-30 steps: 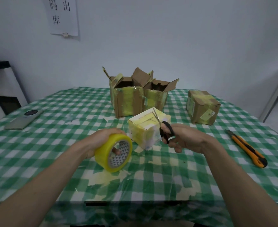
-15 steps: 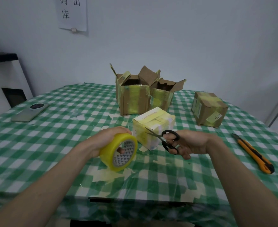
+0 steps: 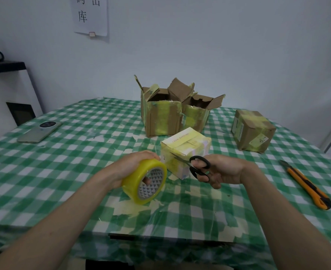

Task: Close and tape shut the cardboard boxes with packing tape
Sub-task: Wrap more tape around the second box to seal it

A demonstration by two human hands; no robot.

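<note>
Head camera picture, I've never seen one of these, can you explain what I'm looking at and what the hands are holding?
It is one view from a camera worn on a person's head, looking down at their bare arms over a green checked table. The left hand grips a yellow tape roll. The right hand holds black scissors, pointed at a small pale box. Behind stand two open cardboard boxes, and one taped box to the right. A phone lies left, an orange utility knife right.

Dim, even light (edges warped)
</note>
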